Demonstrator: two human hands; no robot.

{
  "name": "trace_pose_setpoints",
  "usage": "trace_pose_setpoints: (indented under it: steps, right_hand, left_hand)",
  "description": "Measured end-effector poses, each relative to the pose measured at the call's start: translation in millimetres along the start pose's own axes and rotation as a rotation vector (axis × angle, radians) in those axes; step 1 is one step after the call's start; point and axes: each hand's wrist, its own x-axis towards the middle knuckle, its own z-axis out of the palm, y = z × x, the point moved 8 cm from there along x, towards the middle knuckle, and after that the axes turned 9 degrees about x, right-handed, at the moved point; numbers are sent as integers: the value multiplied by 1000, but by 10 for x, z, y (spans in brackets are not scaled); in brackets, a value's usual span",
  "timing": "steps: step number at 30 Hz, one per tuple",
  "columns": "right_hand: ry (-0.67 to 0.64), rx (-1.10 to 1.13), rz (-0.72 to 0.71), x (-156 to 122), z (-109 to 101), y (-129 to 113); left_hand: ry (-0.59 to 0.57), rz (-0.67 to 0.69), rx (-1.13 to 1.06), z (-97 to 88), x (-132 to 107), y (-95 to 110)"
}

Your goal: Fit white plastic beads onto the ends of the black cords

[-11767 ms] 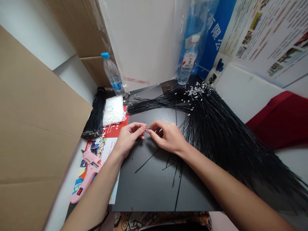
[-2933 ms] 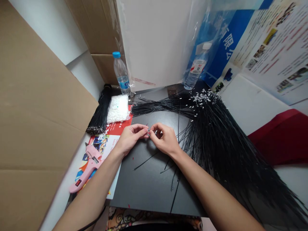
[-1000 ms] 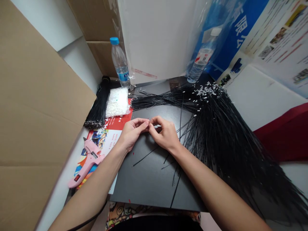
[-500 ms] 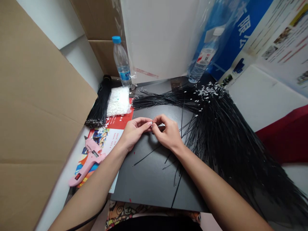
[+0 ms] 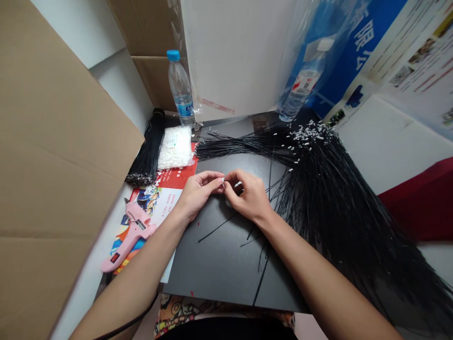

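My left hand (image 5: 200, 192) pinches a small white plastic connector (image 5: 222, 180) between thumb and forefinger above the dark table. Against it, fingertips almost touching, my right hand (image 5: 247, 193) is closed in a pinch on what looks like the end of a thin black wire, mostly hidden by the fingers. Several loose black wires (image 5: 215, 230) stick out on the table below the right hand. To the right spreads a big heap of black wires (image 5: 332, 198), many tipped with white connectors (image 5: 311, 133). Behind the hands lies a flatter bundle of black wires (image 5: 240, 145).
A clear bag of white connectors (image 5: 176, 147) sits left, beside another black wire bundle (image 5: 145, 151). A pink glue gun (image 5: 130, 233) lies on a printed sheet (image 5: 168, 208). Two water bottles (image 5: 181, 89) (image 5: 304, 85) stand at the back. Cardboard (image 5: 63, 156) blocks the left.
Both hands stay at nearly the same spot, with only slight finger movement around the white connector. The view has shifted a little.
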Motion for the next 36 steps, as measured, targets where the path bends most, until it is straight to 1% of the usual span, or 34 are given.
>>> trace_pose_setpoints:
  steps: [3,6,9,14,19,21,23,26,29,31,36]
  right_hand:
    - [-6,-19,-12,-1,-8,-8]
    - [2,-33,9,-1,-19,10]
    - [0,-22,52,-2,-17,49]
    - [-54,20,147,4,16,118]
    - [-47,68,180,3,8,124]
    - [-38,42,143,-1,-1,96]
    - [-55,-37,62,-6,0,38]
    - [-98,-236,-67,-22,3,-49]
    - [-76,-444,-177,-28,-43,-131]
    - [-71,-540,-247,-31,-55,-186]
    - [-94,-614,-327,-33,-36,-251]
  left_hand:
    - [-9,21,30,10,2,13]
    - [1,43,66,6,4,26]
    - [15,60,93,-6,7,35]
    - [7,80,125,-2,17,31]
    - [4,91,152,7,25,16]
    - [7,91,163,8,26,17]
    - [5,87,169,11,24,24]
    - [1,76,171,15,15,34]
    - [0,65,177,17,7,38]
    - [-8,56,164,18,4,34]
    - [-44,29,109,25,-8,33]
